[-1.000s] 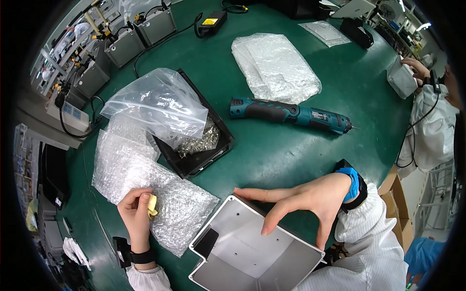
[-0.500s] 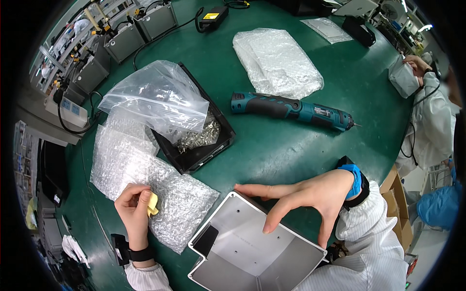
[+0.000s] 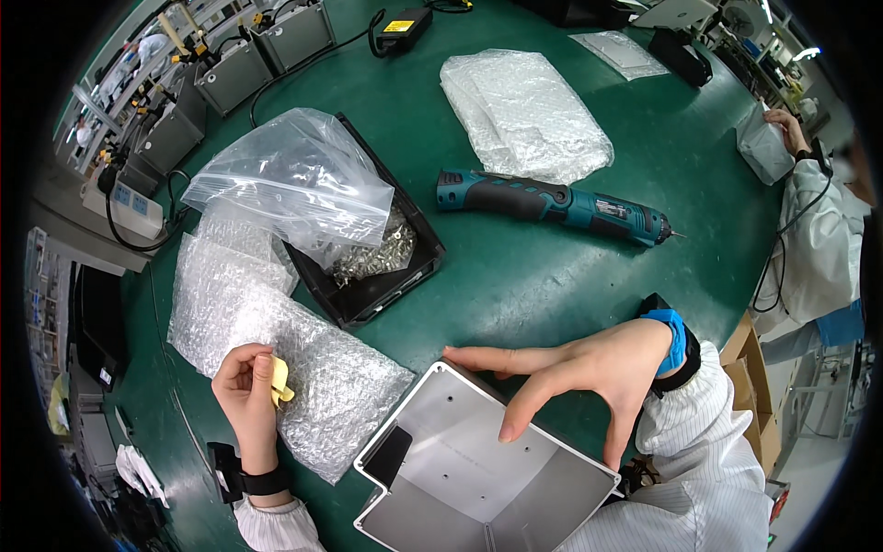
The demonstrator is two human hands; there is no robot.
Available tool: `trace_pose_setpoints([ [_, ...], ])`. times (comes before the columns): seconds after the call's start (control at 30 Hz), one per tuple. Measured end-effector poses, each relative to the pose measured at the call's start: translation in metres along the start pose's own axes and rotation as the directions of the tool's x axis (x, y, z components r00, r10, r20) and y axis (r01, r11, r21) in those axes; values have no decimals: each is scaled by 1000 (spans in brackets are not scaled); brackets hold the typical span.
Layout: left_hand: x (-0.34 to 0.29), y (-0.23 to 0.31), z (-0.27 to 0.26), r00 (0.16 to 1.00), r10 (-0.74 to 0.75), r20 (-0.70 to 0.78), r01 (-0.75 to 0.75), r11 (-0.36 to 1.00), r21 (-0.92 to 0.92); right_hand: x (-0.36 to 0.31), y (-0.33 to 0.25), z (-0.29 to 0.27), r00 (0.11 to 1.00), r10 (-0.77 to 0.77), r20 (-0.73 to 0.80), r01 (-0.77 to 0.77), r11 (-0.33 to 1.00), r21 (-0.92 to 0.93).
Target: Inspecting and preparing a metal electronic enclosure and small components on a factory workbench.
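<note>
Pinched in my left hand [image 3: 245, 401] is a small crumpled yellow strip [image 3: 280, 381], either tape or film; I cannot tell which. That hand is beside a sheet of bubble wrap [image 3: 326, 400]. My right hand [image 3: 584, 370] spans the far edge of an open grey metal box [image 3: 451, 432], gripping it with the fingers wide apart. One digit reaches inside over the wall, another lies along the far corner, and a third touches near the right corner. Small holes dot the box's inner face, and a dark patch shows at its left side.
A black bin [image 3: 386, 290] of small screws stands beyond the box, with a clear zip bag [image 3: 294, 179] draped over it. A teal power screwdriver [image 3: 556, 210] lies to its right, with folded bubble wrap [image 3: 524, 115] behind. At far right, a co-worker [image 3: 814, 239] holds a pale bag.
My left hand has moved slightly left with the yellow strip. My right hand and the box have hardly moved. The co-worker's arm at the right has shifted.
</note>
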State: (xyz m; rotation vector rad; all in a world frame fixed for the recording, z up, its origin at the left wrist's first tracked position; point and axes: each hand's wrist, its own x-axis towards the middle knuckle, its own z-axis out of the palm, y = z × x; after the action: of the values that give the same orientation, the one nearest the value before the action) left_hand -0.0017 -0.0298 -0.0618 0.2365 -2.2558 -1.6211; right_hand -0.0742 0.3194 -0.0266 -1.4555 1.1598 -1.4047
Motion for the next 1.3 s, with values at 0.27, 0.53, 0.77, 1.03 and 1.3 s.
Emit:
trace_pose_setpoints([
  [0.27,1,1,-1,997,-51,52,53,998,-23,0,1,0,1000,3,-1,-3,1000,0],
  [0.53,1,-1,2,999,-43,12,43,998,-50,1,1,-1,1000,0,1,0,1000,12],
  [0.77,2,-7,-5,1000,-11,16,10,1000,22,0,3,0,1000,-6,-21,7,1000,27],
  [1.03,5,-9,-6,998,28,60,-25,999,-47,0,3,1,1000,-6,-25,7,999,33],
  [1.3,6,-5,-6,981,154,118,-156,988,8,0,4,1,1000,-11,-25,12,999,37],
])
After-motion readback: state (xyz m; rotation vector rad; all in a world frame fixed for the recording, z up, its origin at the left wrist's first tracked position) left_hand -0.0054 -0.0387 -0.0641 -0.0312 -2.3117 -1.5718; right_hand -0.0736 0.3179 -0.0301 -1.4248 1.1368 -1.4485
